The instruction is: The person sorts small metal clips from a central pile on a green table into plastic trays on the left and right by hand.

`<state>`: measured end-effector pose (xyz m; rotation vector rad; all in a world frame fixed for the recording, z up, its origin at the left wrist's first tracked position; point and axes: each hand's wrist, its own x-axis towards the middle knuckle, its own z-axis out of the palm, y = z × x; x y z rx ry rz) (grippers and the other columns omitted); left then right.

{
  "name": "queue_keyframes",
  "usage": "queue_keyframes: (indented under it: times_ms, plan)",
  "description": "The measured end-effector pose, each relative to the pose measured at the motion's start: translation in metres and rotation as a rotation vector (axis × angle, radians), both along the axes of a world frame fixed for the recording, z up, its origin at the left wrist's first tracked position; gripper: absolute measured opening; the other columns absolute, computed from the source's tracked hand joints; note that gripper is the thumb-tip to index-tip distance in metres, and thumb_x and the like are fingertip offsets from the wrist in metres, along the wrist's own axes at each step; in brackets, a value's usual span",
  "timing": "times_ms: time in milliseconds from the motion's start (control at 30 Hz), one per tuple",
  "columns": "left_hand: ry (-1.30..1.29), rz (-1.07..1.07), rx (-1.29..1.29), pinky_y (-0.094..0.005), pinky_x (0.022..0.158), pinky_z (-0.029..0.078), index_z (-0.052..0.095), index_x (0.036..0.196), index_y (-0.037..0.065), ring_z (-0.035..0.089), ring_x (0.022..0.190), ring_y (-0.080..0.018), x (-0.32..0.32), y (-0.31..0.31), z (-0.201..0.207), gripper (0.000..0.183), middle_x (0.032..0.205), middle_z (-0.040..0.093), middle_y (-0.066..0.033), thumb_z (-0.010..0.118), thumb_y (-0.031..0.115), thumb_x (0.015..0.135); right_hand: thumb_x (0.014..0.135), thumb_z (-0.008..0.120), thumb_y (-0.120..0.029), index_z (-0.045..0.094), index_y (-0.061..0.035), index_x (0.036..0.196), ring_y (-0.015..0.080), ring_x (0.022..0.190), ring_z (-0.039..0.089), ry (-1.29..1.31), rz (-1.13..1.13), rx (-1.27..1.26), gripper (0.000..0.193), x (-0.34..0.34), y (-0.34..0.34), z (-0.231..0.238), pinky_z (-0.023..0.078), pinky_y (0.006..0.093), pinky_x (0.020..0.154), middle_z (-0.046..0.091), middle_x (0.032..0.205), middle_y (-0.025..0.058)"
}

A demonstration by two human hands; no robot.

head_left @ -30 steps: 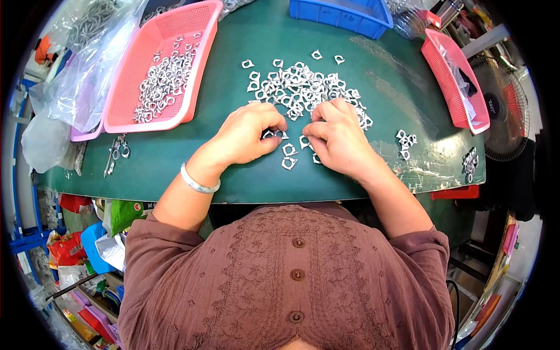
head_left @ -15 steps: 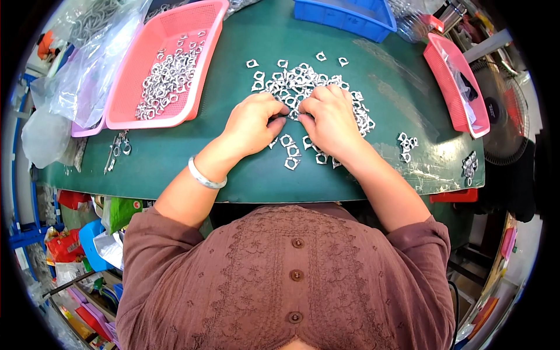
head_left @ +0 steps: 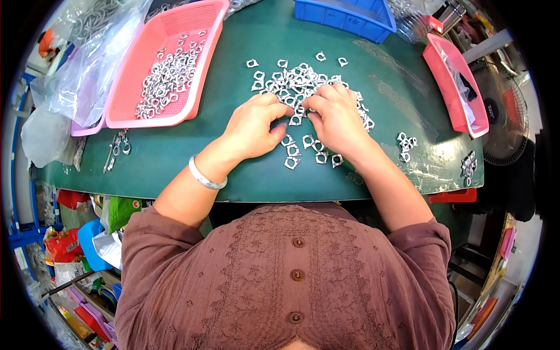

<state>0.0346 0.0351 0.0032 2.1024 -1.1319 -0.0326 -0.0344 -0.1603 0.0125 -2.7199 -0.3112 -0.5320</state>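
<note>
Head view: the left hand [head_left: 252, 125] and right hand [head_left: 337, 121] curved loosely, thumbs apart from fingers, at the metal ring heap [head_left: 300, 80] on the worktop [head_left: 245, 178]; few separated rings [head_left: 291, 156] lay nearer, so most seemed left.

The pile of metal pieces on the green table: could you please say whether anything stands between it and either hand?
Nothing visible does: the left hand and right hand are at the pile; loose pieces lie toward the near table edge.

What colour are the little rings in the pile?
Silvery: the little rings show best in the head view.
</note>
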Motion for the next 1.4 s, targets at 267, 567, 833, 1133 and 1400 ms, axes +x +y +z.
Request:
queue_keyframes:
  times_ms: [267,567,833,1133,1400]
  plan:
    - [-0.035,-0.077,-0.003,-0.0364,0.074,0.049,0.07,0.094,0.009,0.058,0.082,-0.0265,0.0,0.003,-0.002,0.028,0.081,0.056,-0.007,0.062,0.0,0.069,0.078,0.065,-0.006,0.074,-0.0106,0.087,0.0274,0.097,0.053,0.0,0.009,-0.014,0.014,0.002,-0.004,0.0,0.039,0.0407,0.087,0.059,0.091,0.0063]
    - [-0.105,-0.04,0.002,-0.0387,0.074,0.048,0.071,0.098,0.01,0.057,0.083,-0.0272,-0.001,0.0,-0.001,0.029,0.082,0.055,-0.0071,0.063,0.002,0.072,0.078,0.066,-0.009,0.072,-0.0103,0.081,0.0275,0.098,0.052,0.026,0.035,-0.016,0.007,0.005,0.001,0.002,0.038,0.0406,0.088,0.058,0.094,0.0063]
    - [-0.157,-0.06,-0.015,-0.0394,0.074,0.048,0.072,0.096,0.01,0.057,0.083,-0.0287,-0.002,-0.004,-0.001,0.028,0.083,0.056,-0.0073,0.063,0.001,0.071,0.08,0.063,-0.005,0.067,-0.0058,0.08,0.0285,0.099,0.052,0.023,0.048,0.027,0.003,0.001,-0.003,0.006,0.039,0.0427,0.09,0.059,0.094,0.008]
    - [-0.141,-0.059,-0.043,-0.0391,0.076,0.049,0.071,0.1,0.007,0.058,0.085,-0.029,-0.004,-0.005,0.001,0.032,0.087,0.059,-0.0085,0.061,-0.003,0.071,0.079,0.064,-0.006,0.067,-0.0064,0.079,0.0308,0.098,0.054,0.32,-0.018,0.095,0.003,-0.02,-0.01,0.026,0.039,0.0439,0.088,0.061,0.091,0.0097]
    - [-0.156,-0.075,-0.013,-0.0381,0.077,0.048,0.072,0.101,0.008,0.058,0.086,-0.0281,-0.005,-0.006,0.0,0.035,0.088,0.059,-0.0077,0.06,-0.005,0.071,0.078,0.067,-0.009,0.073,-0.008,0.081,0.0294,0.095,0.055,0.254,-0.088,-0.006,0.006,-0.022,-0.012,0.014,0.04,0.0428,0.085,0.062,0.088,0.0092]
